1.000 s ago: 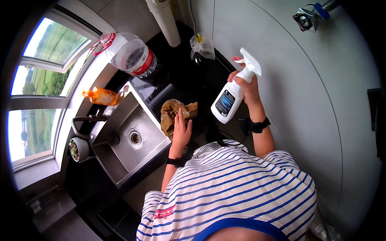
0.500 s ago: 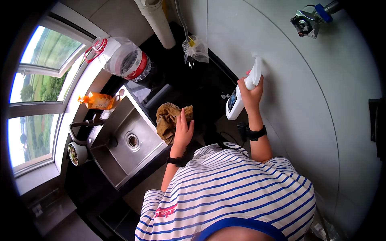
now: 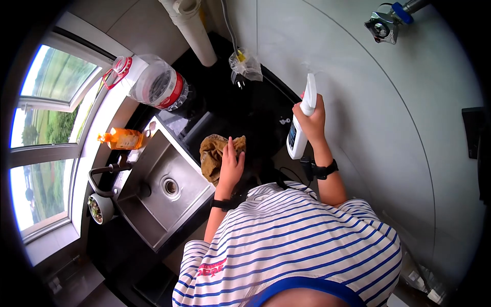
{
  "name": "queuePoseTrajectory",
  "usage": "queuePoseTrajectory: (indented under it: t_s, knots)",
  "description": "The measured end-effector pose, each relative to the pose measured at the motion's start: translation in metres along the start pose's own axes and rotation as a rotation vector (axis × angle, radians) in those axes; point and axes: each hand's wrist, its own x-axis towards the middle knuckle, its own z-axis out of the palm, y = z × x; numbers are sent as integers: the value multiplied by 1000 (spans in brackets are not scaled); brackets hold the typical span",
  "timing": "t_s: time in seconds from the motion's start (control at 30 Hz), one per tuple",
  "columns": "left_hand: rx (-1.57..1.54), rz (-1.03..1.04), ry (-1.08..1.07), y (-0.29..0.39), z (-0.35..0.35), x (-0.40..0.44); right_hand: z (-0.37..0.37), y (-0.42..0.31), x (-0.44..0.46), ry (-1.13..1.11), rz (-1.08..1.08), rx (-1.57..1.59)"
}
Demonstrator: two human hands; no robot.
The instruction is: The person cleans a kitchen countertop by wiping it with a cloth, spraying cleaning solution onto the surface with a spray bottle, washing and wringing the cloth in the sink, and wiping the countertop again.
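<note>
My right hand [image 3: 313,120] is wrapped round the neck of a white spray bottle [image 3: 296,140], which stands nearly upright in view with its dark label facing left. My left hand [image 3: 231,166] rests on a crumpled brown cloth [image 3: 210,158], fingers stretched out, beside the sink [image 3: 153,197]. The cloth lies on the black counter [image 3: 240,115] at the sink's edge. White foamy spots [image 3: 284,121] show on the counter left of the spray bottle.
A large clear bottle [image 3: 158,84] with a red band, an orange bottle [image 3: 123,138], a faucet [image 3: 102,170] and a potted plant [image 3: 100,208] are near the window. A white pipe [image 3: 194,36] and a bagged plug [image 3: 245,65] are behind.
The spray bottle has turned to a narrower side view, and its nozzle now points more toward the wall. White spots have appeared on the counter. My left hand has stayed on the cloth.
</note>
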Motion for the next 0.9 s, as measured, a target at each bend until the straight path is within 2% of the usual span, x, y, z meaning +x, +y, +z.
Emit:
queuePoseTrajectory:
  t_s: [0.27, 0.37, 0.47, 0.63, 0.7, 0.73, 0.9]
  knots:
    - [-18, -6, -2, -11, -6, 0, -1, -12, -9, -20, -85, -69]
    - [-8, 8, 8, -15, -5, -2, -3, -6, -9, 92, -81, -113]
    - [-7, 9, 8, -16, -4, -3, -7, -4, -7, 97, -153, -126]
    - [-21, 15, -7, -18, -5, -5, -11, -21, 0, 19, -177, -72]
    - [-13, 13, -7, -16, -7, -6, -6, -30, 9, -25, -114, -116]
    - [-6, 9, -7, -14, -7, -7, 0, -29, 16, -5, -166, -138]
    - [-20, -16, -13, -10, -11, -12, 26, -31, 41, -18, -153, -119]
